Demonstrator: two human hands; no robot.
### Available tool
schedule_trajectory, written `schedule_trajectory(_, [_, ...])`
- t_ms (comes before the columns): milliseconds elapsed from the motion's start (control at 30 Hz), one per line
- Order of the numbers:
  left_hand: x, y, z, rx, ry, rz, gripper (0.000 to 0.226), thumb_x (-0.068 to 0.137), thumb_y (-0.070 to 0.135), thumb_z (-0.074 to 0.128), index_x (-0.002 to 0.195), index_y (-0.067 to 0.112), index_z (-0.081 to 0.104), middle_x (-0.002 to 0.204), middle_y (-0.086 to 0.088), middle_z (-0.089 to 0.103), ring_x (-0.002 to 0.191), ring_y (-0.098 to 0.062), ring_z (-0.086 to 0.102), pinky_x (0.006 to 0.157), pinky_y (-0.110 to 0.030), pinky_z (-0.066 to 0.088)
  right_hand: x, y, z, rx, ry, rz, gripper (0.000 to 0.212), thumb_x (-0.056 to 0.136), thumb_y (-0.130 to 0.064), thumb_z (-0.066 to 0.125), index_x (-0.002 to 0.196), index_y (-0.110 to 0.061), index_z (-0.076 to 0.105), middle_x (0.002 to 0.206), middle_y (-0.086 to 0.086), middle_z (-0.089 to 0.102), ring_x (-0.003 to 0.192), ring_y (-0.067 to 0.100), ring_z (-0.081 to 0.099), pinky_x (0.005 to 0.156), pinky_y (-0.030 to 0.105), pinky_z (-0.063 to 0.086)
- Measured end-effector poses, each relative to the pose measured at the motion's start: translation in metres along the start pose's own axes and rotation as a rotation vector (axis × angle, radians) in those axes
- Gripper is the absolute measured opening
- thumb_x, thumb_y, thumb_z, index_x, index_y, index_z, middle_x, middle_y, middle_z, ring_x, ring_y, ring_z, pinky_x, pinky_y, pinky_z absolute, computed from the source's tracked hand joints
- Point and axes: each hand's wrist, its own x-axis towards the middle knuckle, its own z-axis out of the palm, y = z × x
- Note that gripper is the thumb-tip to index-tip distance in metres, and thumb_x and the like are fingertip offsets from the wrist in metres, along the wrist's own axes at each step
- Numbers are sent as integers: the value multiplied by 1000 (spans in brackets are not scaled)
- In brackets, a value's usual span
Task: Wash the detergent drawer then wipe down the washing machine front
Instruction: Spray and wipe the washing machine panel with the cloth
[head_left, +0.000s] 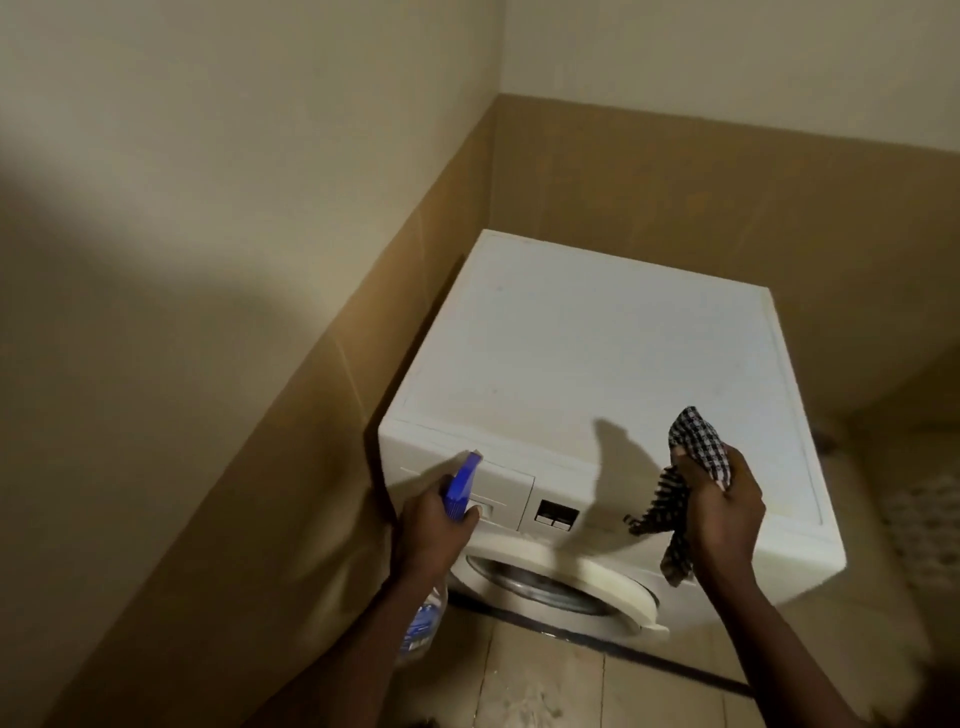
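White washing machine (597, 353) in a corner, wall (208, 364) close at nine o'clock, open floor (878, 597) at three. The left hand (434, 525) grips a spray bottle (460, 486) at the detergent drawer (501, 488); the right hand (722, 512) clutches a checked cloth (696, 441) over the top's front edge.

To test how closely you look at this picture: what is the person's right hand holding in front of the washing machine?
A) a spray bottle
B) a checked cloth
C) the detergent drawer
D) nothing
B: the right hand grips a checked cloth, while the spray bottle is in the left hand.
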Motion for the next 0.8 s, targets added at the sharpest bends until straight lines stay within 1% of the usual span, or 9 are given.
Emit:
schedule_trajectory(67, [3, 1, 9, 17, -52, 20, 32, 82, 26, 77, 105, 7, 67, 74, 3, 62, 70, -12, 60, 67, -23, 48, -10, 6, -4, -3, 40, 22, 16, 88, -25, 64, 103, -21, 63, 89, -2, 67, 83, 16, 64, 75, 32, 48])
schedule_trajectory(133, [5, 1, 16, 52, -105, 57, 30, 82, 32, 76, 102, 11, 67, 68, 6, 59, 66, -11, 60, 66, -26, 51, -22, 12, -5, -11, 95, 42, 16, 87, -26, 65, 102, -21, 63, 90, 2, 68, 84, 20, 65, 78, 36, 51])
schedule_trajectory(200, [6, 4, 19, 58, -144, 80, 31, 81, 37, 76, 100, 16, 66, 72, 4, 63, 68, -14, 62, 65, -29, 52, -33, 12, -6, 7, 126, 56, 15, 87, -25, 65, 101, -20, 63, 92, 2, 68, 85, 20, 64, 78, 36, 51])
schedule_trajectory(300, [5, 11, 24, 68, -215, 89, 35, 78, 41, 78, 101, 17, 67, 85, -1, 71, 75, -20, 68, 70, -33, 55, -48, 14, -10, 12, 184, 65, 14, 88, -24, 65, 101, -20, 63, 89, -3, 67, 82, 14, 63, 70, 30, 47])
schedule_trajectory(433, [-4, 18, 39, 122, -304, 178, 41, 80, 41, 76, 115, 24, 64, 95, 1, 72, 86, -20, 67, 73, -31, 51, -55, 17, -21, 10, 282, 63, 15, 89, -18, 63, 104, -17, 62, 85, -7, 64, 77, 8, 61, 61, 24, 44])
schedule_trajectory(533, [-7, 24, 53, 93, -364, 209, 44, 77, 43, 78, 115, 24, 65, 94, 2, 72, 85, -20, 68, 79, -38, 58, -53, 22, -25, -33, 305, 29, 18, 90, -17, 61, 108, -17, 61, 86, -9, 63, 80, 8, 60, 62, 21, 45])
schedule_trajectory(600, [-9, 26, 61, 72, -402, 181, 41, 77, 43, 78, 110, 20, 67, 90, 0, 72, 83, -21, 69, 80, -41, 58, -52, 28, -24, -75, 301, 19, 21, 90, -18, 61, 111, -20, 59, 89, -5, 64, 82, 12, 62, 65, 26, 50])
schedule_trajectory(700, [-10, 25, 65, 41, -380, 189, 38, 78, 41, 78, 106, 18, 68, 90, -2, 73, 84, -22, 69, 81, -42, 58, -46, 39, -16, -177, 272, -35, 32, 88, -18, 62, 119, -24, 55, 102, -1, 66, 92, 17, 63, 79, 36, 54])
schedule_trajectory(800, [-9, 13, 60, -74, -326, 210, 51, 75, 29, 84, 121, 14, 66, 100, -1, 73, 91, -21, 68, 85, -41, 57, -37, 56, -4, -335, 176, -172, 46, 83, -13, 61, 126, -28, 50, 114, -5, 63, 102, 17, 57, 86, 35, 49])
